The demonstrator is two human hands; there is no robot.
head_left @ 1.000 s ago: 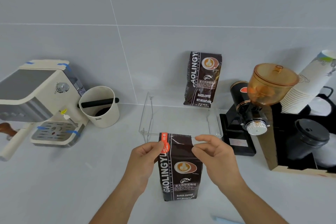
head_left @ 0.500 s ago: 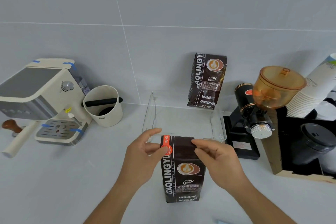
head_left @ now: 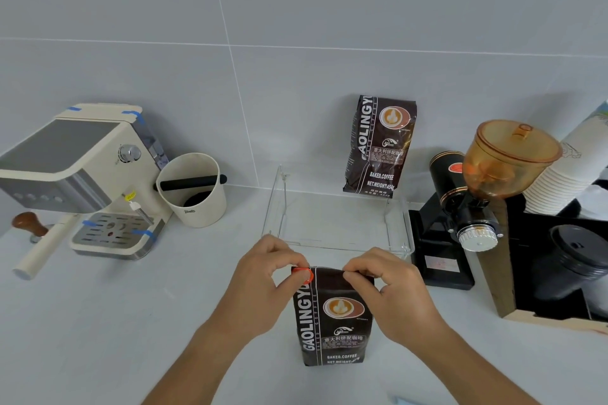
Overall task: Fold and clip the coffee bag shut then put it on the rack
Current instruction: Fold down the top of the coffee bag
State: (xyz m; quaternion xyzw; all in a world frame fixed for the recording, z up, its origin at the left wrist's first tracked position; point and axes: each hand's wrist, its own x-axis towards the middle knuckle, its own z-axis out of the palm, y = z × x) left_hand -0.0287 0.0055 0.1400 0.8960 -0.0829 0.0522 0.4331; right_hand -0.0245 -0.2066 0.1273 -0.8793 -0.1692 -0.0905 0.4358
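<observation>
A dark brown coffee bag [head_left: 335, 322] stands upright on the white counter in front of me. My left hand [head_left: 263, 286] pinches its top left corner, where an orange round mark [head_left: 304, 274] shows. My right hand [head_left: 391, 293] pinches the top right edge, which is bent over toward me. Just behind the bag stands a clear acrylic rack [head_left: 335, 223]. A second, identical coffee bag [head_left: 381, 146] stands at the rack's back right, leaning on the wall. No clip is visible.
A cream espresso machine [head_left: 82, 181] sits at the left with a white knock box [head_left: 194, 191] beside it. A black grinder with an amber hopper [head_left: 477, 191] stands right of the rack. Stacked paper cups [head_left: 566, 174] and a black-lidded container [head_left: 572, 256] fill the far right.
Both hands have curled down over the bag's top edge, and the top is now folded lower than before. The view shifted slightly.
</observation>
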